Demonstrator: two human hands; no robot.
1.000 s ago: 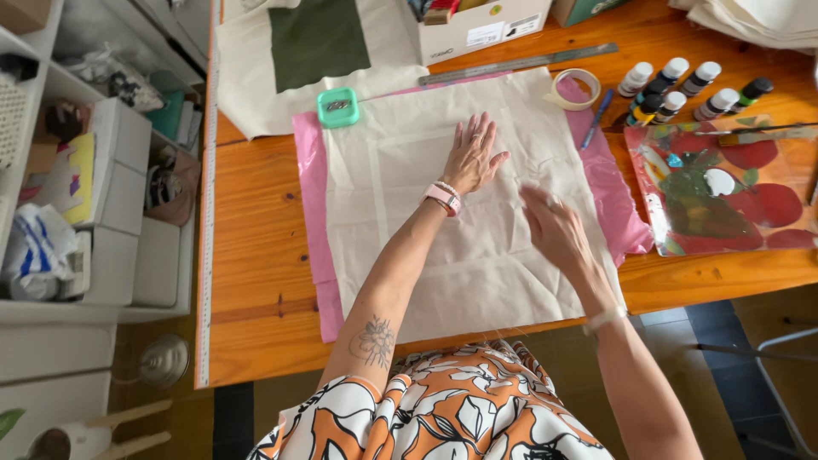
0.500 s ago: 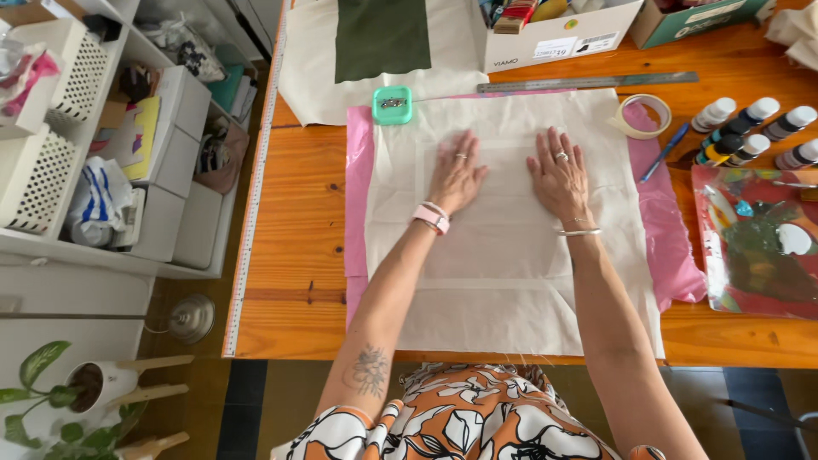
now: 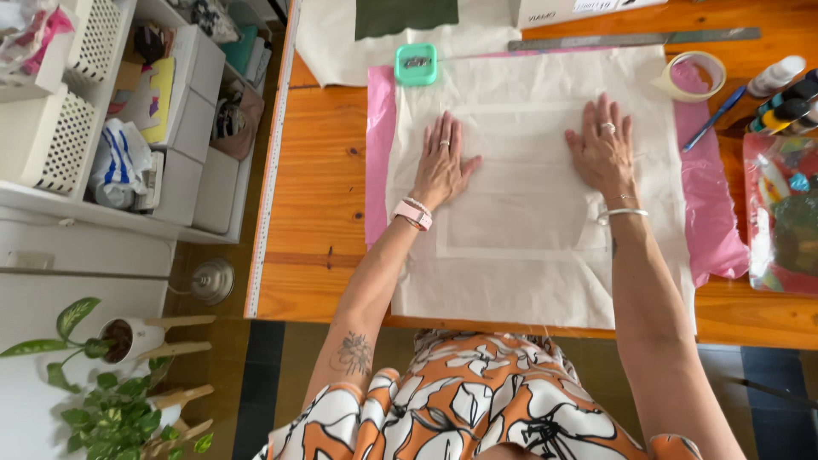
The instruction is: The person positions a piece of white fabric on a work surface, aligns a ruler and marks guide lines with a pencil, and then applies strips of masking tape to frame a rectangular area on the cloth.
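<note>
While my left hand [image 3: 443,163] and right hand [image 3: 603,146] lie flat mid-frame, fingers spread, they press the cloth [image 3: 528,183] smooth.

Both hands lie flat on the cream cloth [image 3: 528,281], with open fabric between them and toward the table's near edge. The far side is hemmed in by a green tape measure [image 3: 416,64] and a steel ruler [image 3: 635,38]. Rightward, a tape roll [image 3: 692,77], a blue pen [image 3: 714,117], paint bottles [image 3: 788,102] and a paint-smeared palette [image 3: 780,213] crowd the way; bare orange tabletop [image 3: 319,170] lies left.
</note>
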